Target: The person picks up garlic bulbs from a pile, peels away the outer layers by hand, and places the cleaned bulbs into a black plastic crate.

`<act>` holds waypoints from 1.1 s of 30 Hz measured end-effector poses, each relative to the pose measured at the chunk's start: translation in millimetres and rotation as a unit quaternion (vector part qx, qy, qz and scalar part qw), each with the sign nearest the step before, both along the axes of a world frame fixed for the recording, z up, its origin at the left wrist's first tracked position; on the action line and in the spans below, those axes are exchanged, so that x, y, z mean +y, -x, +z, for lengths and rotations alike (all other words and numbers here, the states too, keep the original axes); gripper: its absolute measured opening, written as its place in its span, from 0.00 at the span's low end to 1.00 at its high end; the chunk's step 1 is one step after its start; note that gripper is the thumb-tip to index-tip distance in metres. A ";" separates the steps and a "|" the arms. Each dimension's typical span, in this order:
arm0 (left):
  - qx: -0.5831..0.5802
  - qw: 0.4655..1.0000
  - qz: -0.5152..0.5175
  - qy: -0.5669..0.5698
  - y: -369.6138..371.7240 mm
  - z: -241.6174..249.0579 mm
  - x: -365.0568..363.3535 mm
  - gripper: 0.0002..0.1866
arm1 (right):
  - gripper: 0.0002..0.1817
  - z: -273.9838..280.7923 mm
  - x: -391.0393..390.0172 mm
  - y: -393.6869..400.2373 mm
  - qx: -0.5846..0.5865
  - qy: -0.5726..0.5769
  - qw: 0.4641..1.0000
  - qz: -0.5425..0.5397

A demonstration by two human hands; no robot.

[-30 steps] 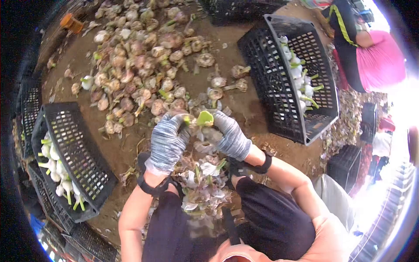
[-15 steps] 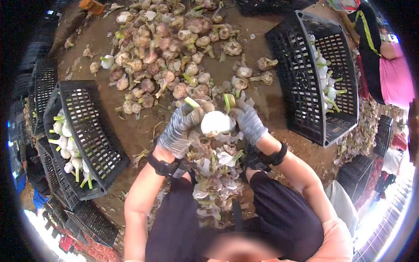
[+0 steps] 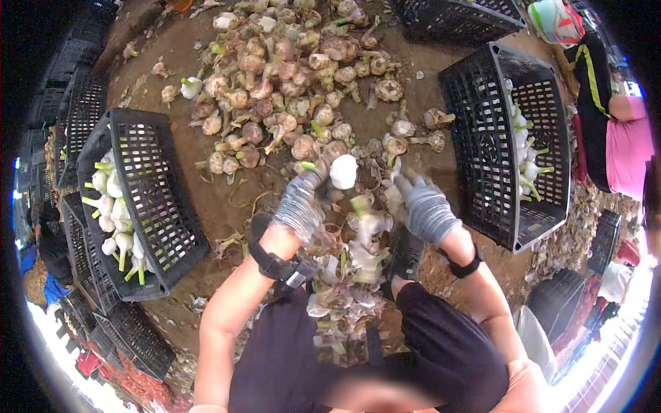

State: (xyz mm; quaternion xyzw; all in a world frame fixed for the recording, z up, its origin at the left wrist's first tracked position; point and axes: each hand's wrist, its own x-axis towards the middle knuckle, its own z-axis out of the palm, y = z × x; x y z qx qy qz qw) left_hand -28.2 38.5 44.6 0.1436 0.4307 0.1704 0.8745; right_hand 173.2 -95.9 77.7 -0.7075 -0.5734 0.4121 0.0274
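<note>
My left hand [image 3: 299, 205], in a grey glove, is closed on a peeled white garlic bulb [image 3: 343, 172], whose green cut stem points to the left. Apart from the bulb, my right hand [image 3: 428, 208], gloved too, hovers on the right with its fingers spread and slightly blurred. Between the hands, loose garlic skins [image 3: 365, 224] are smeared by motion above the heap of peelings [image 3: 348, 303] between my legs. Ahead of both hands lies a large pile of unpeeled garlic bulbs [image 3: 275, 76] on the brown ground.
A black plastic crate [image 3: 162, 199] of peeled garlic is tipped on my left. Another crate [image 3: 475, 138], also with peeled bulbs, stands on my right. A third crate [image 3: 458, 20] is at the back. At the far right sits another person in pink [image 3: 628, 148].
My right hand has moved away from the bulb to the right, and skins have come loose between the hands. My left hand keeps the bulb, now held slightly farther forward.
</note>
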 end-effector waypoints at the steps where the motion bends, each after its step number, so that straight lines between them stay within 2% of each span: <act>1: 0.012 0.999 -0.023 -0.026 -1.2 -5.6 -6.3 0.15 | 0.34 -9.5 -2.2 5.1 0.059 -0.052 0.990 -0.117; 3: 0.014 0.996 -0.064 -0.068 -11.6 15.7 -18.3 0.15 | 0.37 -17.8 -1.3 18.6 0.267 -0.134 0.918 -0.262; 4: 0.039 0.986 -0.110 -0.121 -17.4 17.3 -22.7 0.19 | 0.37 -18.5 -0.5 25.3 0.410 -0.160 0.850 -0.288; 5: 0.021 0.975 -0.154 -0.158 -17.7 22.2 -27.1 0.22 | 0.38 -10.4 3.2 25.7 0.489 -0.060 0.812 -0.314; 6: 0.004 0.961 -0.198 -0.193 -16.6 28.2 -29.9 0.24 | 0.38 4.2 11.1 19.4 0.541 0.010 0.780 -0.314; 7: -0.017 0.966 -0.197 -0.167 -16.7 32.1 -29.1 0.27 | 0.38 12.7 8.0 9.5 0.594 0.020 0.716 -0.366; 8: 0.035 0.930 -0.214 -0.296 -15.2 30.0 -26.2 0.27 | 0.38 16.3 -1.0 -6.4 0.641 0.031 0.645 -0.415; 9: 0.077 0.911 -0.208 -0.349 -11.8 23.7 -20.1 0.27 | 0.37 14.3 -21.4 -25.2 0.666 -0.042 0.579 -0.468; 10: 0.118 0.887 -0.201 -0.399 -6.2 13.0 -12.4 0.27 | 0.37 14.9 -25.2 -35.6 0.771 -0.107 0.487 -0.396; 11: 0.205 0.779 -0.169 -0.568 -0.8 0.4 -3.1 0.27 | 0.37 16.3 -28.3 -45.5 0.865 -0.141 0.376 -0.302; 12: 0.338 0.703 -0.218 -0.586 8.2 -8.1 4.8 0.27 | 0.36 21.4 -28.4 -55.3 0.912 -0.154 0.324 -0.199; 13: 0.391 0.623 -0.203 -0.646 13.2 -17.9 15.7 0.26 | 0.36 27.3 -27.7 -64.6 0.945 -0.155 0.273 -0.092; 14: 0.419 0.590 -0.221 -0.653 17.7 -26.7 24.7 0.26 | 0.36 32.1 -37.6 -72.0 0.921 -0.155 0.334 -0.125; 16: 0.466 0.528 -0.234 -0.671 19.9 -45.4 46.4 0.28 | 0.36 10.6 -43.4 -67.7 0.794 -0.192 0.503 -0.283; 17: 0.466 0.526 -0.235 -0.671 16.8 -41.0 52.4 0.28 | 0.37 11.9 -35.3 -58.5 0.714 -0.181 0.578 -0.350; 18: 0.473 0.469 -0.209 -0.716 15.5 -36.0 57.7 0.29 | 0.36 13.0 -18.3 -48.3 0.752 -0.113 0.597 -0.256; 19: 0.476 0.410 -0.184 -0.756 13.6 -30.4 63.0 0.29 | 0.34 13.6 -10.5 -38.7 0.707 -0.074 0.647 -0.277; 20: 0.475 0.409 -0.185 -0.757 9.7 -25.1 68.5 0.29 | 0.32 13.8 -4.3 -30.6 0.657 -0.036 0.693 -0.295; 22: 0.491 0.461 -0.213 -0.708 -1.1 -21.4 82.3 0.28 | 0.30 13.0 14.9 -12.5 0.549 0.047 0.777 -0.304; 24: 0.457 0.454 -0.249 -0.723 2.1 -52.5 103.1 0.25 | 0.25 -17.2 18.0 0.1 0.515 0.052 0.824 -0.228; 26: 0.462 0.409 -0.297 -0.729 3.5 -71.1 112.2 0.22 | 0.25 -38.4 15.2 11.4 0.468 0.001 0.871 -0.148; 27: 0.426 0.370 -0.262 -0.783 5.5 -78.7 116.8 0.20 | 0.25 -41.2 15.3 16.6 0.450 -0.016 0.885 -0.121; 28: 0.425 0.371 -0.262 -0.783 2.7 -69.8 112.5 0.20 | 0.28 -34.1 18.9 22.5 0.446 0.051 0.878 -0.167; 29: 0.370 0.545 -0.196 -0.727 -1.6 -51.6 102.8 0.18 | 0.31 -27.3 22.8 27.6 0.440 0.117 0.865 -0.212; 30: 0.298 0.696 -0.122 -0.642 -4.9 -39.8 91.9 0.17 | 0.31 -21.1 27.3 32.1 0.439 0.115 0.865 -0.214; 31: 0.176 0.857 -0.073 -0.478 -5.9 -37.9 80.3 0.17 | 0.35 -15.0 30.8 36.7 0.385 -0.046 0.902 -0.190; 32: 0.168 0.932 -0.027 -0.321 -15.9 2.4 57.5 0.15 | 0.39 -11.7 32.1 39.7 0.317 -0.206 0.912 -0.161; 33: 0.050 0.969 -0.071 -0.232 -17.6 27.4 42.2 0.19 | 0.42 -31.1 27.4 42.8 0.279 -0.226 0.912 -0.200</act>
